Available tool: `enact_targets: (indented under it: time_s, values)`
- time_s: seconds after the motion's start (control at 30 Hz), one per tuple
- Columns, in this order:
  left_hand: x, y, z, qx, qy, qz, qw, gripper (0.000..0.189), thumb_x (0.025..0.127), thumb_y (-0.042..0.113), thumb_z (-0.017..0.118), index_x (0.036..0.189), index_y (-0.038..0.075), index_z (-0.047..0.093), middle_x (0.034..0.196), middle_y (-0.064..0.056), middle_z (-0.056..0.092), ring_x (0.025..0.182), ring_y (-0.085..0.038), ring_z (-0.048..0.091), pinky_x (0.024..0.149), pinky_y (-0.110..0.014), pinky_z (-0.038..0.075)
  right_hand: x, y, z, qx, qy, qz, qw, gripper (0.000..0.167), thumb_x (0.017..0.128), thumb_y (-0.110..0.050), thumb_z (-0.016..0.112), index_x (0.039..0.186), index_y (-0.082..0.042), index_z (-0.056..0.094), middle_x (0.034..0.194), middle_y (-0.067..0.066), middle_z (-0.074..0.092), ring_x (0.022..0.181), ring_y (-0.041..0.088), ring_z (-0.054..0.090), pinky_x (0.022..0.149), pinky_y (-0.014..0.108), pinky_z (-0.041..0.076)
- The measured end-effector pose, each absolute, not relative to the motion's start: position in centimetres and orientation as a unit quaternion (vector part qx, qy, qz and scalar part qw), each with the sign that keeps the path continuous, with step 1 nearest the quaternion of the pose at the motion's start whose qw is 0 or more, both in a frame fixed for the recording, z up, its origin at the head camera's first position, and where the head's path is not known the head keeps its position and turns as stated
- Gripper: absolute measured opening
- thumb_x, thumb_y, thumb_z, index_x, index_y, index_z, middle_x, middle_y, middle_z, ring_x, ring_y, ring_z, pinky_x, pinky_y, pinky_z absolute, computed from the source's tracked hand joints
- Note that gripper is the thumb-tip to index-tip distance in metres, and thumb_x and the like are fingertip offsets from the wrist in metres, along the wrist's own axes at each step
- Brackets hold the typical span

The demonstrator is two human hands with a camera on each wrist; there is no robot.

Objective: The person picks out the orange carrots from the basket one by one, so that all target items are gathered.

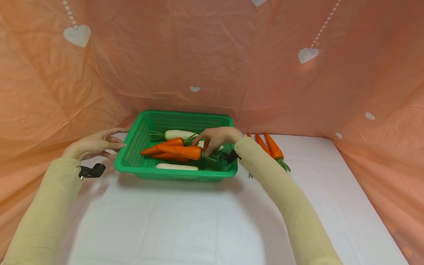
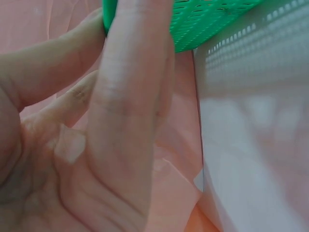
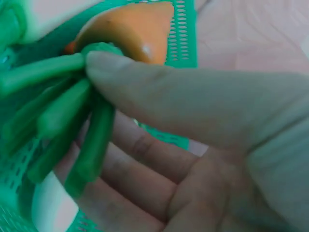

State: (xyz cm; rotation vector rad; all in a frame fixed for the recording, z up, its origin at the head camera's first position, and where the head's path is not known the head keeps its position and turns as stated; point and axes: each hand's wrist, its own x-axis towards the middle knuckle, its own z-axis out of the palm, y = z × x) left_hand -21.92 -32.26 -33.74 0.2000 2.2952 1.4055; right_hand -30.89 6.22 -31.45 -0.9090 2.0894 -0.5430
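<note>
A green plastic basket with slotted walls holds orange carrots with green stem stubs and several white radishes. Inside it, my right hand pinches one carrot by its green stems, thumb on top and fingers beneath. That carrot lies across other carrots, its tip pointing left. At the basket's left side, my left hand touches the rim with fairly straight fingers. The left wrist view shows the fingers reaching up to the green rim, their tips out of frame.
More carrots lie on the white tablecloth to the right of the basket, partly behind my right sleeve. Peach curtains with white hearts hang behind and on both sides.
</note>
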Motion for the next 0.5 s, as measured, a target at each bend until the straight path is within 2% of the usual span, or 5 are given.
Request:
enact_targets:
  time_s: [0.17, 0.37, 0.5]
  values:
    - [-21.9, -32.3, -33.8, 0.067, 0.829, 0.51, 0.22, 0.074, 0.097, 0.011, 0.057, 0.152, 0.002, 0.007, 0.114, -0.014, 0.057, 0.092, -0.016, 0.062, 0.077, -0.038, 0.054, -31.2, 8.2, -30.7, -0.367, 0.809, -0.276, 0.368, 0.056, 0.09, -0.004, 0.066, 0.141, -0.015, 0.048, 0.109, 0.01, 0.063, 0.081, 0.02, 0.058, 0.072, 0.036, 0.047]
    - [-22.0, -32.3, -34.0, 0.064, 0.83, 0.51, 0.215, 0.075, 0.097, 0.011, 0.058, 0.152, 0.002, 0.008, 0.115, -0.014, 0.057, 0.092, -0.016, 0.062, 0.075, -0.037, 0.055, -31.2, 11.5, -29.6, -0.349, 0.79, -0.365, 0.348, 0.059, 0.088, -0.003, 0.068, 0.142, -0.012, 0.046, 0.11, 0.014, 0.061, 0.091, 0.023, 0.059, 0.076, 0.034, 0.05]
    - [-22.0, -32.1, -33.9, 0.066, 0.827, 0.515, 0.216, 0.074, 0.097, 0.01, 0.057, 0.152, 0.002, 0.008, 0.112, -0.012, 0.058, 0.091, -0.016, 0.062, 0.074, -0.036, 0.055, -31.1, 14.4, -29.0, -0.343, 0.78, -0.409, 0.326, 0.059, 0.089, -0.004, 0.067, 0.143, -0.011, 0.044, 0.113, 0.015, 0.06, 0.097, 0.026, 0.058, 0.08, 0.036, 0.05]
